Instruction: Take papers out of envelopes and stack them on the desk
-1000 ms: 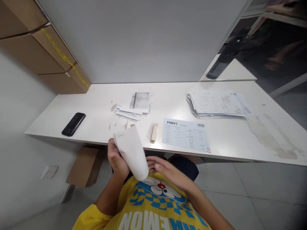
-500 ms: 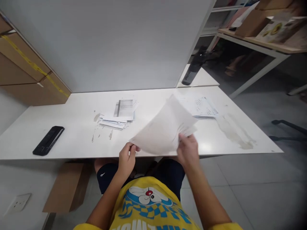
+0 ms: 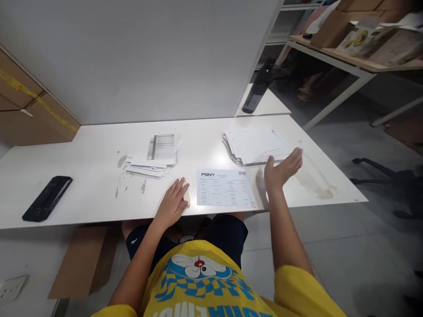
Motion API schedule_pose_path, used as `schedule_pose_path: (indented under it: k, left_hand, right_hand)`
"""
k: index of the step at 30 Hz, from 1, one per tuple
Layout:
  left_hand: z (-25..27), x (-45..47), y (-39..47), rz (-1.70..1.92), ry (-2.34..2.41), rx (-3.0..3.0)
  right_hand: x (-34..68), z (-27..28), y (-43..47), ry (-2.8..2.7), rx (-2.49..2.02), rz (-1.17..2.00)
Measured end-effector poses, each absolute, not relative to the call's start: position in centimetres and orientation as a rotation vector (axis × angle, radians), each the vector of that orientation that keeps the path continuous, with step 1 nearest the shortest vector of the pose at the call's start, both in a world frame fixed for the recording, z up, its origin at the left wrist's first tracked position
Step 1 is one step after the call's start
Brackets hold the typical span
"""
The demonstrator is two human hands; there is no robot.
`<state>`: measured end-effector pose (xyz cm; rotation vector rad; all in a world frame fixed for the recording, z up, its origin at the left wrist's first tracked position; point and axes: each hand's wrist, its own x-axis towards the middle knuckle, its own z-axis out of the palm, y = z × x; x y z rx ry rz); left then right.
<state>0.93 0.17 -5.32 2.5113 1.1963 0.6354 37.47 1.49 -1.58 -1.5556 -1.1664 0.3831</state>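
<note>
A printed form headed "PONY" lies flat near the table's front edge. Left of it, my left hand rests on the tabletop, its fingers laid out over the edge of a small cream-coloured block that they partly hide. My right hand is raised to the right of the form, empty, with the fingers stretched out and the thumb apart. Just behind it sits a stack of papers, topped by a mostly blank sheet. Another pile of slips is behind my left hand, with a grey-printed one on top.
On the white table a black phone-like object lies at far left. Cardboard boxes stand at the back left. A dark bottle is beyond the panel's right end. Smudges mark the tabletop's right side.
The sheet both hands held has left them, and a blank sheet now tops the right stack. The form and cream block show in front. My right hand has moved up and right.
</note>
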Motion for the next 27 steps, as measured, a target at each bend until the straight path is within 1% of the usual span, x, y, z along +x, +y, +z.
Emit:
schedule_pose_path:
  k: [2,5,7,10,13,17,22,27]
  left_hand:
    - [-5.1,-0.1,2.5,0.722,1.28,2.508]
    - [-4.9,-2.0,7.6,0.795,1.547,2.499]
    - [-5.2,-2.8,10.7,0.739,1.655,2.521]
    - [-5.8,-3.0,12.7,0.641,1.643,2.572]
    - [-5.8,-2.5,11.8,0.669,1.578,2.611]
    - [-5.0,-1.2,8.2,0.777,1.484,2.535]
    - [-4.2,1.5,2.6,0.592,1.118,2.508]
    - [-4.8,3.2,0.7,0.56,1.247,2.373]
  right_hand:
    - [35.0,-3.2,-1.2,-1.373,-1.568,0.388]
    - [32.3,-6.3,-5.2,-1.908,-1.552,0.4]
    - [31.7,-8.2,-7.5,-2.119,-1.583,0.304]
    - [32.4,-9.7,-10.0,-2.198,-1.633,0.109]
    - [33.3,-9.2,-11.5,-2.187,-1.523,0.033]
    - [32.6,-7.2,-13.3,-2.183,-1.355,-0.015]
    - [29.8,-7.1,-15.3,-2.207,-1.293,-0.028]
    - [28.2,-9.2,-16.9,-2.139,-1.314,0.091]
